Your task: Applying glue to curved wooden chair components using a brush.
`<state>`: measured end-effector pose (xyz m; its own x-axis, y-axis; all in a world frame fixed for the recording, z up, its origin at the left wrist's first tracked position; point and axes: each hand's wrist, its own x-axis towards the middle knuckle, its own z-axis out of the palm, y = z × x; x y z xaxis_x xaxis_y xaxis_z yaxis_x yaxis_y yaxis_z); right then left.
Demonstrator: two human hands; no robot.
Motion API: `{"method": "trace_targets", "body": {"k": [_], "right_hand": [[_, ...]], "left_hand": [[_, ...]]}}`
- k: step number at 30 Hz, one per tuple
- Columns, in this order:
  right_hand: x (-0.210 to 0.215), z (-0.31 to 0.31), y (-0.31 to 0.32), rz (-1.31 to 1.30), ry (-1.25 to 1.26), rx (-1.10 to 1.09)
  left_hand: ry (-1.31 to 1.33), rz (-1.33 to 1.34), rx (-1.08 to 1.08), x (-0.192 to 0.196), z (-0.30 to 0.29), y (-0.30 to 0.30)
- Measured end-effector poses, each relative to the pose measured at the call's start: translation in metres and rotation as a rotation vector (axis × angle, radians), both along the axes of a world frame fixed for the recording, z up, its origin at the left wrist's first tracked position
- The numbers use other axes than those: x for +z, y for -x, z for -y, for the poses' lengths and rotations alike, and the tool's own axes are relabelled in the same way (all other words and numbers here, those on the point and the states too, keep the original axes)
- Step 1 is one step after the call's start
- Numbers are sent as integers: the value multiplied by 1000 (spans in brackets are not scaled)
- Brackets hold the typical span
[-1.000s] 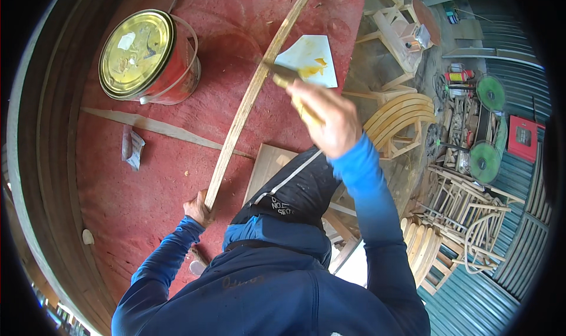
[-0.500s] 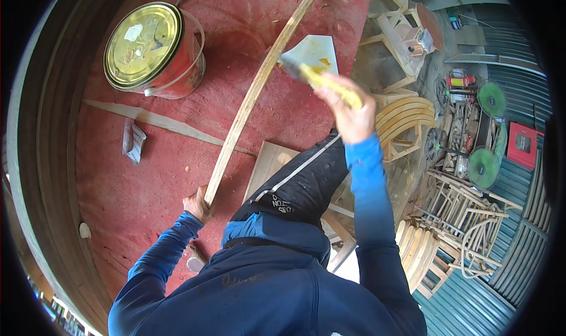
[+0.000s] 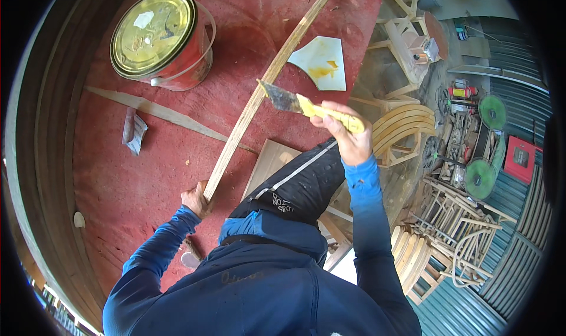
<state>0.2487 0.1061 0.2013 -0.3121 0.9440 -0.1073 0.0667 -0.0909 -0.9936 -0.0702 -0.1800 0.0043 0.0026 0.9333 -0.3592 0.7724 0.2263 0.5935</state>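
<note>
My left hand is closed around the near end of a long, slightly curved wooden strip, which slants away to the far right. In my right hand is a putty knife with a yellow handle and a dark, smeared blade. Its blade tip touches or hangs just over the strip's right edge, around the strip's middle; which of the two I cannot tell. Right of the strip lies a white angular palette with yellow-brown putty on it.
A red bucket with a gold lid stands on the red surface at far left. Nearby lie a thin tapered wooden piece and a crumpled paper packet. Curved wooden parts and a machine with green wheels stand at right.
The putty knife has moved from above the palette leftward and nearer, to the strip, uncovering the palette's putty. My left hand keeps its hold on the strip.
</note>
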Motion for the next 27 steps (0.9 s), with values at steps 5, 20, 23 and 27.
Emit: {"method": "trace_targets", "body": {"k": [5,20,23,27], "right_hand": [[11,9,4,246,-434,124],[-8,17,-24,572,-785,495],[4,12,-17,551,-762,375],[-4,8,-3,630,-852,369]], "left_hand": [[-12,6,-17,-2,-1,1],[33,14,-5,-7,3,0],[56,6,6,-9,4,1],[34,12,8,-5,3,-1]]}}
